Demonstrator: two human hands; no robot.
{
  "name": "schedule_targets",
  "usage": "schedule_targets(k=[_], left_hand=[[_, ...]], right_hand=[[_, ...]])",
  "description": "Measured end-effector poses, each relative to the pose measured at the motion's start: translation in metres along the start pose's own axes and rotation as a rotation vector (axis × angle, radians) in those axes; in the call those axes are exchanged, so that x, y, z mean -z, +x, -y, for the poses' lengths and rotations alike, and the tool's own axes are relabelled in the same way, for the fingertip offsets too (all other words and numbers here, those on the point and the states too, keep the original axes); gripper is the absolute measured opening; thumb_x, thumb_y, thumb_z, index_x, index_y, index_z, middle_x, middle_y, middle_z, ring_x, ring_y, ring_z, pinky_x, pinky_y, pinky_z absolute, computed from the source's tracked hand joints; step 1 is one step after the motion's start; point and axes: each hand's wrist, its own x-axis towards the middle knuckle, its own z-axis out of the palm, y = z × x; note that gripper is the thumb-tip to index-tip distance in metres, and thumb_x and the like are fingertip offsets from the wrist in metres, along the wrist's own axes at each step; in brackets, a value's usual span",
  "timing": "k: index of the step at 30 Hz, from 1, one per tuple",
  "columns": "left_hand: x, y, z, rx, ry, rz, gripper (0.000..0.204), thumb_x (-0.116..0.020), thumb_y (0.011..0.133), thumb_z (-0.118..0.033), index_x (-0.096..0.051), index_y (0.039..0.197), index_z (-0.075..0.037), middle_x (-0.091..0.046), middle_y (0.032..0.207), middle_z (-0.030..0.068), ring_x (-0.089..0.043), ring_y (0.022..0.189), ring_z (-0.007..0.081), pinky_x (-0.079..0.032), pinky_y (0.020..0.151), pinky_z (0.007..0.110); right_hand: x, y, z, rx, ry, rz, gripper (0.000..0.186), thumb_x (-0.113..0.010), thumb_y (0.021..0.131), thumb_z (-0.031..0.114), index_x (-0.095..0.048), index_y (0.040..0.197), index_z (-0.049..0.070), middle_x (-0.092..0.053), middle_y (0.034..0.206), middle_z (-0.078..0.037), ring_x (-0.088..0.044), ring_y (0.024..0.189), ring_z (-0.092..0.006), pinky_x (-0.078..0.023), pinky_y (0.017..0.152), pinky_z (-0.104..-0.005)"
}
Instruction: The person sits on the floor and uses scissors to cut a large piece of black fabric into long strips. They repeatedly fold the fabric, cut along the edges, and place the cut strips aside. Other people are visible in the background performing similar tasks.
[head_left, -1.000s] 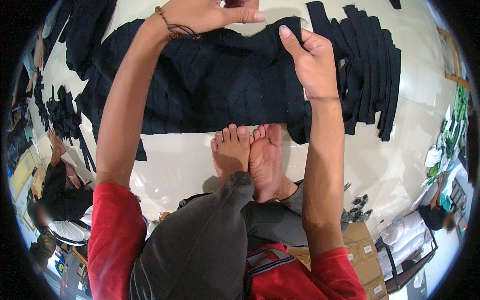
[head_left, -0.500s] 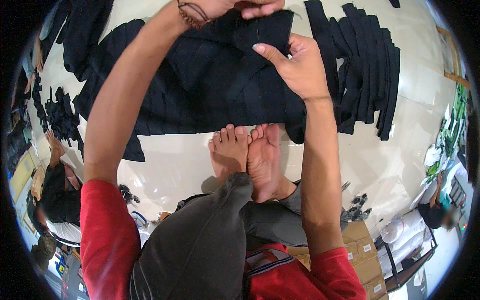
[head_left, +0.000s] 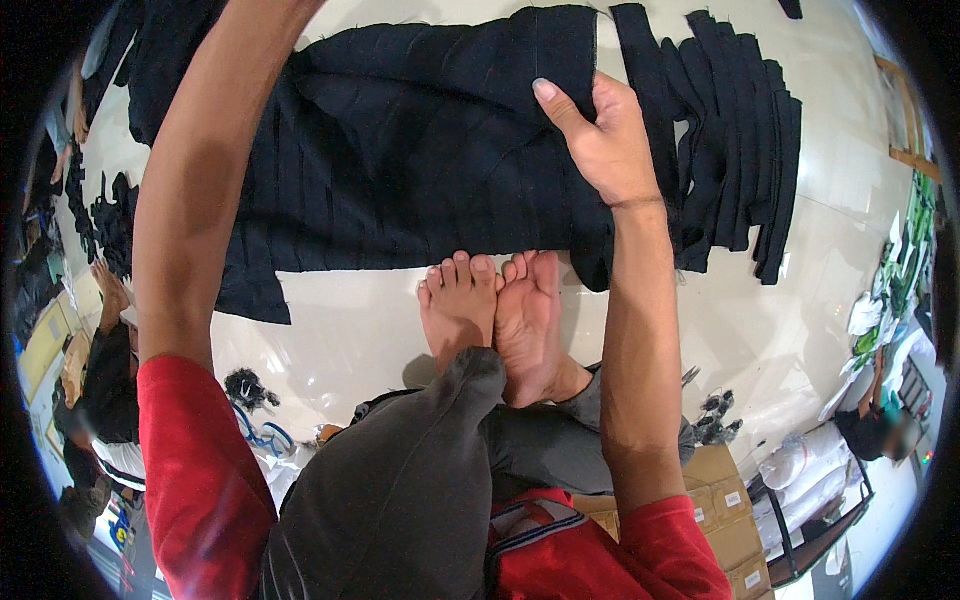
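Note:
A wide piece of black fabric [head_left: 400, 150] is spread over the floor in front of my bare feet, with seams or pleats running across it. My right hand [head_left: 608, 140] grips its right edge, the thumb on top and the fingers tucked underneath, partly hidden by the cloth. My left forearm [head_left: 195, 180] reaches over the left part of the fabric and leaves the picture at the top, so my left hand is out of sight. Overlapping black fabric strips [head_left: 735, 150] lie just right of my right hand.
More black cloth [head_left: 170, 70] lies at the upper left, with dark scraps [head_left: 115, 220] below it. Cardboard boxes [head_left: 720, 500] and a rack with plastic-wrapped rolls [head_left: 810, 470] stand at the lower right. Another person [head_left: 110, 380] sits at the left; another [head_left: 880, 425] is at the far right.
My left hand has moved up and left, out of view. The fabric's upper part now lies flatter and more spread out. My right hand has shifted slightly right with the edge.

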Motion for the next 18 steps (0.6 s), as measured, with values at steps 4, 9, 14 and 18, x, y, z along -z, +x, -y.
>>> schedule_targets(k=[4, 9, 14, 18], left_hand=[[0.011, 0.0, 0.01, -0.034, 0.382, 0.299, 0.034, -0.058, 0.098, -0.019, -0.05, 0.068, -0.003, -0.053, 0.065, -0.0003, -0.043, 0.054, 0.0086, -0.04, 0.055, 0.025], [-0.009, -0.014, 0.011, -0.196, 1.201, 0.496, 0.025, -0.059, 0.09, -0.018, -0.055, 0.073, -0.001, -0.055, 0.063, 0.018, -0.058, 0.062, 0.0305, -0.044, 0.061, 0.04], [-0.018, -0.008, 0.032, -0.162, 1.095, 0.47, 0.024, -0.06, 0.09, -0.018, -0.056, 0.072, -0.002, -0.056, 0.063, 0.0163, -0.057, 0.06, 0.0331, -0.043, 0.058, 0.041], [-0.014, -0.026, 0.018, -0.05, 0.949, 0.297, 0.02, -0.068, 0.088, -0.011, -0.054, 0.074, -0.005, -0.042, 0.056, 0.0001, -0.04, 0.05, 0.0115, -0.032, 0.049, 0.03]], right_hand=[[0.0, -0.002, -0.003, -0.032, -0.006, -0.001, 0.028, -0.065, 0.094, 0.019, -0.066, 0.111, -0.004, -0.072, 0.096, -0.01, -0.06, 0.089, -0.0127, -0.048, 0.085, -0.0299], [-0.004, -0.001, -0.006, 0.002, 0.036, -0.007, 0.027, -0.064, 0.094, 0.018, -0.066, 0.109, -0.005, -0.072, 0.095, -0.009, -0.06, 0.088, -0.0123, -0.048, 0.083, -0.0295], [0.001, 0.002, -0.018, 0.032, 0.096, -0.04, 0.028, -0.068, 0.092, 0.021, -0.067, 0.105, -0.005, -0.071, 0.091, -0.006, -0.059, 0.084, -0.0098, -0.049, 0.078, -0.0282], [-0.003, -0.004, 0.0, -0.043, 0.081, 0.107, 0.028, -0.075, 0.088, 0.022, -0.07, 0.099, -0.003, -0.071, 0.084, -0.003, -0.058, 0.076, -0.0066, -0.049, 0.069, -0.026]])
